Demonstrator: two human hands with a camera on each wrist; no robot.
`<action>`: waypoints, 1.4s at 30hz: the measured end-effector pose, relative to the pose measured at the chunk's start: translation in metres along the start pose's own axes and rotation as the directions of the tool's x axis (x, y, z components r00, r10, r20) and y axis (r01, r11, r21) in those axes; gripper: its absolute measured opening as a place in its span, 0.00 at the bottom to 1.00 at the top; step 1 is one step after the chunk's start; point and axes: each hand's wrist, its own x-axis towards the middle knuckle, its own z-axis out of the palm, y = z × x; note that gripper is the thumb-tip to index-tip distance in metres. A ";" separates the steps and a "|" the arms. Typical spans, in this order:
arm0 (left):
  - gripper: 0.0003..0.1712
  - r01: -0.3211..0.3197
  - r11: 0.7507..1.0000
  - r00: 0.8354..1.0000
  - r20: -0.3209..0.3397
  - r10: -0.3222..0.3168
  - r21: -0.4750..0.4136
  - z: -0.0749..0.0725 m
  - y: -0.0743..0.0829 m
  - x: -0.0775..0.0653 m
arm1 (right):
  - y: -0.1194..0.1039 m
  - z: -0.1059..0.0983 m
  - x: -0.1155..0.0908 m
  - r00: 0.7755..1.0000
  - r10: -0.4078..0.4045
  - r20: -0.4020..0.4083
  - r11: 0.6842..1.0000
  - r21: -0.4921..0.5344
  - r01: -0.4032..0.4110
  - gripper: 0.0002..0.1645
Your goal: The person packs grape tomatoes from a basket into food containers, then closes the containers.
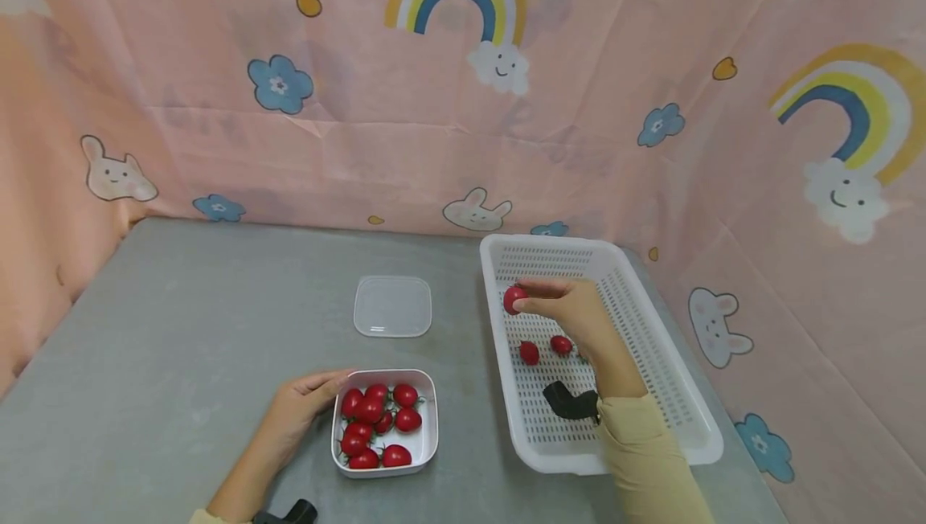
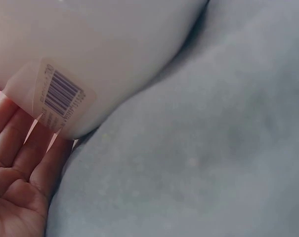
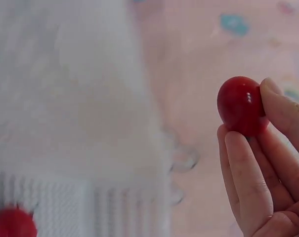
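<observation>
My right hand pinches a red cherry tomato between thumb and fingertips, above the left part of a white slotted basket. Other cherry tomatoes lie in this basket, among them one tomato and a second tomato below the hand; part of the basket floor is hidden by the wrist. Against the left side of a small white box my left hand rests with fairly straight fingers. Several red tomatoes with green stems fill much of the box. A barcode label shows on its outside.
A clear plastic lid lies flat on the grey table, behind the box. Pink printed cloth hangs along the back and both sides. The basket's right rim stands close to the cloth.
</observation>
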 end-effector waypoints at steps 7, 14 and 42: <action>0.20 0.006 1.000 1.000 0.009 -0.006 0.014 0.000 0.001 0.001 | -0.025 0.022 -0.029 0.997 -0.083 -0.002 0.994 0.069 0.083 0.26; 0.20 -0.004 1.000 1.000 0.011 0.004 0.009 0.000 0.002 0.000 | -0.039 0.056 -0.051 0.985 -0.135 0.110 0.988 0.092 0.125 0.22; 0.20 0.003 0.999 1.000 0.006 -0.003 0.035 -0.001 0.004 -0.001 | -0.002 0.169 -0.088 0.957 -0.119 0.266 0.993 0.012 0.120 0.16</action>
